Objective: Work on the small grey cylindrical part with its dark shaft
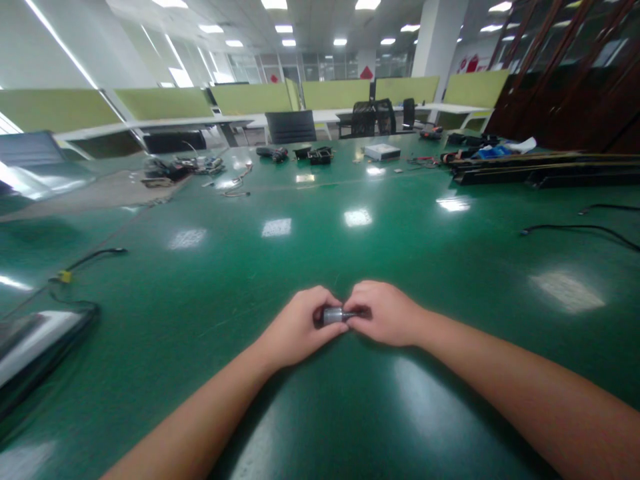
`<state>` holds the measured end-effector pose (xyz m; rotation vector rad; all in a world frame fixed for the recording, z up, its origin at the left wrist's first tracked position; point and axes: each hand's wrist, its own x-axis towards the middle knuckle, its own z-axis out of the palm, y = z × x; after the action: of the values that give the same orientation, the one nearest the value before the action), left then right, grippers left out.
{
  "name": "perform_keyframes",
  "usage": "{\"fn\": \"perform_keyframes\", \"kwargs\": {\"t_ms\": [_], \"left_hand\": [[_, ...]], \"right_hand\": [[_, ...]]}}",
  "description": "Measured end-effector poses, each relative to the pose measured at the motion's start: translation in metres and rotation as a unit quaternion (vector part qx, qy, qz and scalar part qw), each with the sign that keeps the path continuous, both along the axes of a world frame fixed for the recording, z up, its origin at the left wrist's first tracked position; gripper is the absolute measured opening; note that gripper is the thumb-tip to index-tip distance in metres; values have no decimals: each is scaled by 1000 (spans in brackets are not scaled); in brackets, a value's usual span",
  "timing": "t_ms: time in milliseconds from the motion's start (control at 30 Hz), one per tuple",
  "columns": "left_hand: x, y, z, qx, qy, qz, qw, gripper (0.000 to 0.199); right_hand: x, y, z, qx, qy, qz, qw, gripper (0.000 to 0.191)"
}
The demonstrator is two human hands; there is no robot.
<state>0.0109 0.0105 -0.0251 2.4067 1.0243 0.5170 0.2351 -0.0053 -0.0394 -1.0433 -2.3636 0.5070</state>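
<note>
A small silvery cylinder (332, 315) with a thinner dark part at its right end lies level between my two hands, low over the green table (320, 253). My left hand (303, 325) has its thumb and fingers wrapped round the cylinder's body. At the other end, my right hand (385, 312) pinches the thin dark part. The tips of both hands nearly meet in the middle. My palms hide the ends of the object.
At the left edge sits a flat device (37, 343) with a cable. Black cables (575, 227) lie at the right. Farther back are a white box (382, 152), black parts (320, 155), a cluttered pile (177, 168) and long dark bars (550, 170).
</note>
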Motion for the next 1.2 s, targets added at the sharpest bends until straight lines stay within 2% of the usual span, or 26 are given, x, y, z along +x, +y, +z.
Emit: {"fn": "perform_keyframes", "kwargs": {"t_ms": [400, 833, 1067, 1200], "left_hand": [[-4, 1, 1, -5, -6, -7, 1000, 23], [-12, 1, 2, -12, -8, -14, 1000, 24], [-15, 0, 0, -12, -18, -13, 1000, 25], [-16, -1, 1, -9, -20, -16, 1000, 25]], "right_hand": [[7, -4, 6, -22, -16, -13, 1000, 11], [18, -6, 20, -23, -99, -20, 995, 11], [28, -5, 28, -82, -104, -15, 991, 11], [28, -4, 28, -91, -87, -15, 992, 11]]}}
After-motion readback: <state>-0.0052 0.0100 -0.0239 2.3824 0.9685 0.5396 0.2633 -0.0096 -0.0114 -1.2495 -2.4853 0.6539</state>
